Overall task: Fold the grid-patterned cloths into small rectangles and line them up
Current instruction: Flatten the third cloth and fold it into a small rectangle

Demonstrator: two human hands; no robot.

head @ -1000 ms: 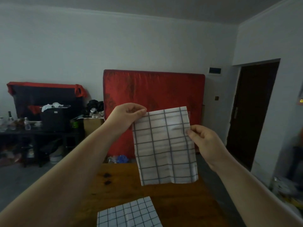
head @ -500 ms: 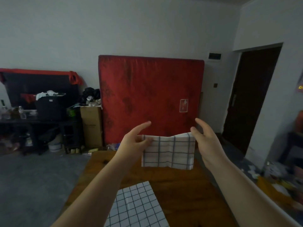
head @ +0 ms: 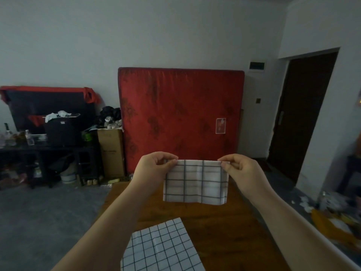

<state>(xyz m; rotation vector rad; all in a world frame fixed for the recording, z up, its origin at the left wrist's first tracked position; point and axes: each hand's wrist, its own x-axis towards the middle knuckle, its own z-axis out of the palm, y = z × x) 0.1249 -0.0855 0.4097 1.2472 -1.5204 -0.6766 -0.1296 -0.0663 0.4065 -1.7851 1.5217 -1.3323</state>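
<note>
You hold the folded cloth (head: 196,184) in the air, near the middle of the frame and a little below centre. Your left hand (head: 152,170) pinches its upper left corner between thumb and curled fingers. Your right hand (head: 243,173) pinches the upper right corner in the same way, so neither hand is free. The top edge is stretched straight between your hands and the rest hangs down freely. The long axis of the cloth therefore runs from left to right across your view. The cloth does not touch the wooden table (head: 230,237), which lies below it.

The second cloth (head: 160,249), with a finer grid, lies flat on the table at the bottom centre of the frame, beside your left forearm. It looks larger, and I think it is not yet folded small.

The relation that matters is this: the held cloth hangs higher in the frame than the lying one, and the bare wood is to the right, on the side of your right arm. In my judgement the held cloth needs perhaps one more fold, made by bringing your hands together. After that it can go down on the bare wood, both corners lowered evenly.
</note>
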